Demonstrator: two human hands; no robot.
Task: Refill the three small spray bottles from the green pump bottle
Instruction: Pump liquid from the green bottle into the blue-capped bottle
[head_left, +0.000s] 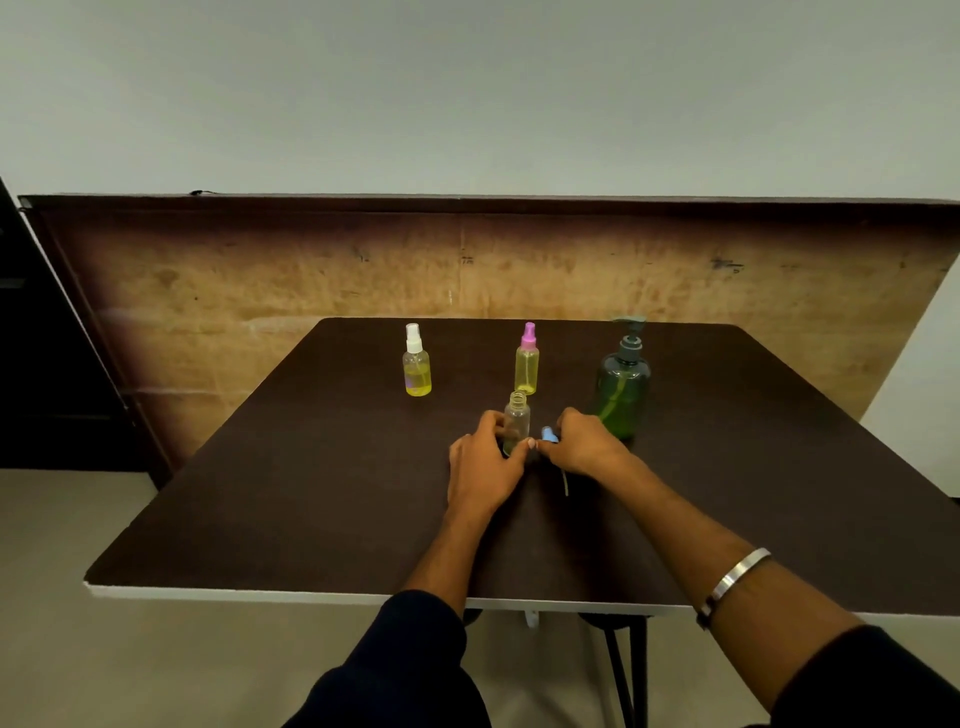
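A small clear spray bottle (517, 421) stands uncapped on the dark table (260, 493), holding only a little liquid at the bottom. My left hand (485, 467) grips its lower part. My right hand (584, 441) holds its blue spray cap (549, 434) just right of the bottle, with the dip tube (564, 483) trailing down to the table. The green pump bottle (623, 389) stands behind my right hand. Further back stand a white-capped spray bottle (416, 364) and a pink-capped spray bottle (527, 361), both with yellow liquid.
A brown board (260, 280) leans against the wall behind the table. The table's white front edge (234, 593) runs near my forearms. A dark cabinet (47, 338) stands at the left.
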